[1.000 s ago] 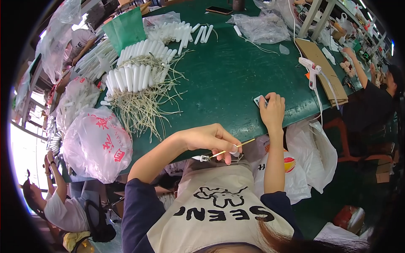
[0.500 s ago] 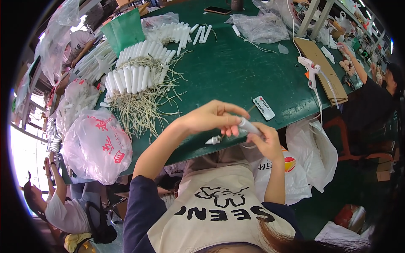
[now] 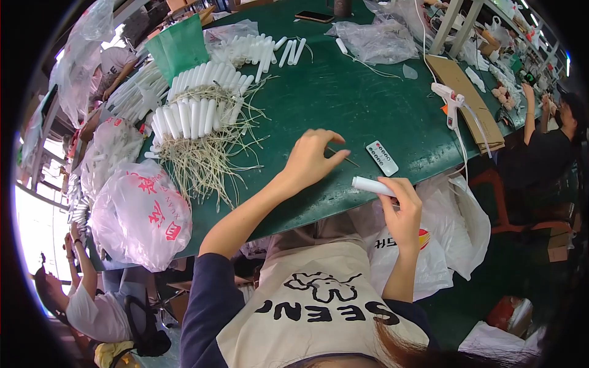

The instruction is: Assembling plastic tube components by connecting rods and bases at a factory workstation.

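Note:
My left hand (image 3: pixel 311 156) is over the table with thumb and index finger spread apart. A thin brown stick (image 3: pixel 352 162) shows in that gap and passes under the thumb; whether it touches the hand is hard to see. In my right hand (image 3: pixel 402 205) is a short white plastic tube (image 3: pixel 372 186), gripped near its right end and pointing left over the table's front edge. A small white remote control (image 3: pixel 383 157) with dark buttons and one red button lies just beyond the tube.
Rows of white tubes (image 3: pixel 193 116) with pale wires (image 3: pixel 199 165) cover the table's left side, beside bulging plastic bags (image 3: pixel 141 211). On the right, a white glue gun (image 3: pixel 453 104) stands by flat cardboard (image 3: pixel 472 104). Clear plastic (image 3: pixel 380 40) and a phone (image 3: pixel 315 16) lie far back. People sit at both sides.
My left hand has left the tube and moved left, fingers spreading. My right hand has shifted slightly right with the tube. The small white tip on a wire that hung below is out of sight.

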`<state>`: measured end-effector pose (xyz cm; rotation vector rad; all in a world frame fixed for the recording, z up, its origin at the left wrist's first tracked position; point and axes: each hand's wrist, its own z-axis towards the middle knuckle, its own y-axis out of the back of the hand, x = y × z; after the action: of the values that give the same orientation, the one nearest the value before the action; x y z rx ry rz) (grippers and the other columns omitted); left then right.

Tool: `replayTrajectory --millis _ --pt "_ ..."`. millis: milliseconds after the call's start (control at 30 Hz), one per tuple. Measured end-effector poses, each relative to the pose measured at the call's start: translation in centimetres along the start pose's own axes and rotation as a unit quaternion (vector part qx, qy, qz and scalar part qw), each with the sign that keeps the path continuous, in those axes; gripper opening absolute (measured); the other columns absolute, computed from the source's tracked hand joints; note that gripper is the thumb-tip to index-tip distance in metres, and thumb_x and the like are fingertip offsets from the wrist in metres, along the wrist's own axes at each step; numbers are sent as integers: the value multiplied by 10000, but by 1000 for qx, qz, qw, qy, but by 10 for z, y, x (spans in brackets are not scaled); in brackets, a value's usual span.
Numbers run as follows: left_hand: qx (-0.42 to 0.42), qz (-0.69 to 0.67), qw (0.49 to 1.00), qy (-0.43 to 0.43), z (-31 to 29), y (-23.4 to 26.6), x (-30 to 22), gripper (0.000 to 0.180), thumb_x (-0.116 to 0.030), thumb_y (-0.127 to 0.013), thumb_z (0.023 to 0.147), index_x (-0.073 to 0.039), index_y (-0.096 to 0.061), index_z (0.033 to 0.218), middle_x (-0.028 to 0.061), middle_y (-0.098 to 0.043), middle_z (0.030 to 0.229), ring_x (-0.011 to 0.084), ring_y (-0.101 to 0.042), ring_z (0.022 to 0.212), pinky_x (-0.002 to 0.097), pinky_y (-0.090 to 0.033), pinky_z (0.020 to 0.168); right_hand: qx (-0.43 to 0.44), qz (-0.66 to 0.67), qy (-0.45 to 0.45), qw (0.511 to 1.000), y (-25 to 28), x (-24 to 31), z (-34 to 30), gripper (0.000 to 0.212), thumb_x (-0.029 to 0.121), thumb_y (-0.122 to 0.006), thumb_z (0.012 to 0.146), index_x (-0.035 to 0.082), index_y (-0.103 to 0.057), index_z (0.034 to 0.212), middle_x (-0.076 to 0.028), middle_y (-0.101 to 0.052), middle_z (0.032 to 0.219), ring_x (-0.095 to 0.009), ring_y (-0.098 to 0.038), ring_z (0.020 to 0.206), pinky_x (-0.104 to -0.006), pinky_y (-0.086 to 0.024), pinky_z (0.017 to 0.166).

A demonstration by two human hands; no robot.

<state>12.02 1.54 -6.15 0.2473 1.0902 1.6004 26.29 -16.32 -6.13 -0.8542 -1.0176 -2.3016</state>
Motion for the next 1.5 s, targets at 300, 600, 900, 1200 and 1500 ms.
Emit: replayTrajectory --millis 300,600,900,1200,1500 --pt "368 -481 700 378 -10 20 -34 513 -412 -361 1007 5 -649 924 87 -647 755 94 -533 547 209 -436 487 3 -173 158 972 -5 30 3 383 -111 -659 653 63 -682 993 -75 -584 864 -238 -581 734 -337 -457 561" --pt "319 -481 686 443 -15 27 -35 529 -421 -354 1007 0 -651 890 5 -520 607 57 -344 467 222 -269 412 -5 -138 140 980 -8 32 4 391 -104 -669 648 72 -686 997 -81 -583 875 -248 -579 744 -345 -460 593" --pt "217 -495 782 309 -44 43 -19 350 -353 -491 966 -27 -610 1013 -56 -412 679 35 -349 575 204 -279 494 19 -32 -5 999 -21 30 0 241 59 -676 830 -19 -616 1050 -108 -642 799 -172 -572 608 -266 -435 549" --pt "101 -454 843 269 -69 84 -24 178 -193 -658 872 -22 -643 919 -49 -536 694 27 -420 627 213 -355 543 108 167 26 980 -61 47 -4 508 117 -677 844 4 -369 1231 -110 -677 859 -153 -615 709 -255 -452 706" --pt "-97 168 895 401 -26 214 72 432 -430 -641 773 0 -679 775 128 -627 603 242 -622 596 365 -474 594 117 2 1 993 -80 -15 -4 279 110 -690 810 34 -569 1050 -55 -555 632 -157 -507 508 -282 -388 483"
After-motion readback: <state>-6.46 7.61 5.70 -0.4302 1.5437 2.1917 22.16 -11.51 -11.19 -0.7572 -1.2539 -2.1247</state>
